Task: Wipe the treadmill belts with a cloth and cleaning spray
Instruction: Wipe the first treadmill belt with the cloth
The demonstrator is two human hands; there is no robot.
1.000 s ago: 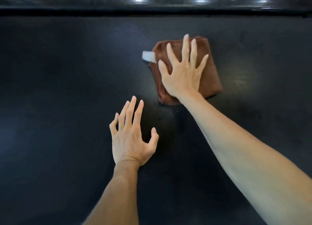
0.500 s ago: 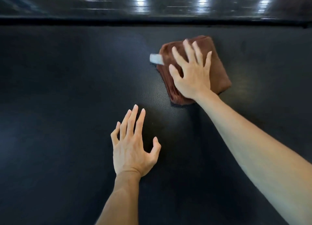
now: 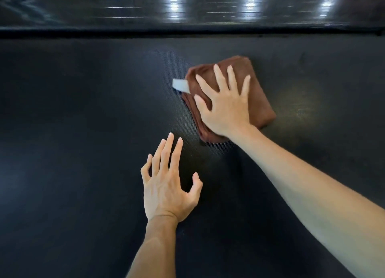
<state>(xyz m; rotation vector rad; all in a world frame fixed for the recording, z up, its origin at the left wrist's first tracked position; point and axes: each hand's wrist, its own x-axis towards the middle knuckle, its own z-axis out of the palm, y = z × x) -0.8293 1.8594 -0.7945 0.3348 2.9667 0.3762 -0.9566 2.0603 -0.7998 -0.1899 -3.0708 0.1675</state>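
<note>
Since the earlier frames, the right hand (image 3: 226,102) has slid the brown cloth (image 3: 261,108) a little to the right across the belt (image 3: 73,142), and the cloth has turned slightly under the palm; the left hand (image 3: 166,191) sits much as it did, near the middle of the picture.

From the head camera, the right hand lies flat on the folded cloth with its fingers spread and straight, pressing down, not gripping. That flat spread probably puts even pressure over the whole pad, so it scrubs without bunching up. A white tag (image 3: 180,85) sticks out of the cloth's left edge. The cloth lies on the far half of the belt, close to the glossy black side rail (image 3: 187,10) that runs across the top of the picture.

The left hand is open too, fingers apart and lightly arched, holding nothing. It looks planted on the belt as a prop for the leaning body, though whether the palm truly touches is hard to tell.

No spray bottle is in view. The part of the cloth under the palm is hidden, and the dark belt shows no clear line between wiped and unwiped areas, so progress cannot be judged. Both forearms are cut off at the lower edge.
</note>
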